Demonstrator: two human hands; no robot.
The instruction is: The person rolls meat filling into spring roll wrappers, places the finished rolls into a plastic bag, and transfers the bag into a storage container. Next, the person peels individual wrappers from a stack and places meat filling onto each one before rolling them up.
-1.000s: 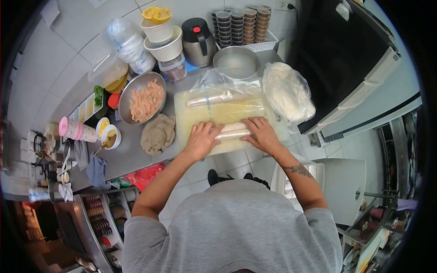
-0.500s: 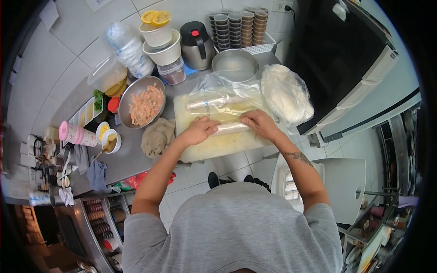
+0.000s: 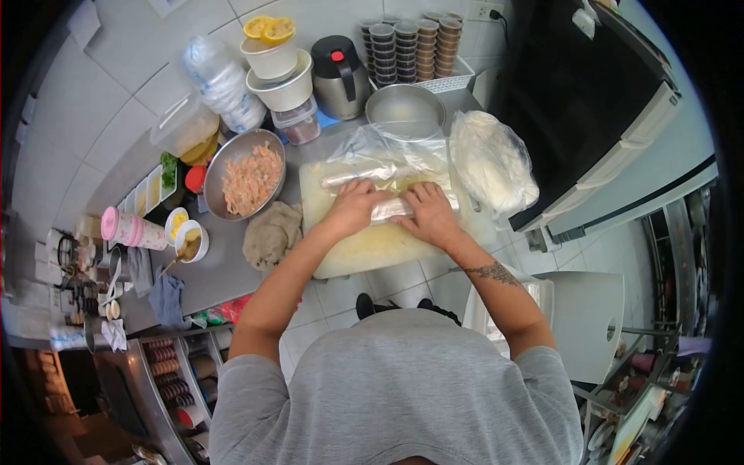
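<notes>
Two bare arms reach out from a grey shirt (image 3: 395, 387) toward a pale cutting board (image 3: 364, 249), which lies on a grey counter (image 3: 225, 267). The near part of the board is bare.

In the middle of the board lies a long, thin roll (image 3: 391, 208) wrapped in clear film. It lies on its side. Its long way runs left to right, along the board's long side, with one end pointing left and the other pointing right.

The left hand (image 3: 353, 205) lies palm down on the left end of the roll. The right hand (image 3: 426, 217) lies palm down on the right end. Both hands are flat, with the fingers stretched out over the roll and not closed around it. Only a short bit of the roll shows between them.

Just past the hands, on the far part of the board, lies a second wrapped roll (image 3: 364, 177), also turned left to right.

Left of the board is a brown cloth (image 3: 271, 232), and farther left a metal bowl (image 3: 249, 174) of pink chopped food. Right of the board sits a clear bag (image 3: 492, 159) of white stuff. Behind the board stands an empty metal pan (image 3: 404, 108), then a kettle (image 3: 339, 66) and stacks of little cups (image 3: 411, 46).
</notes>
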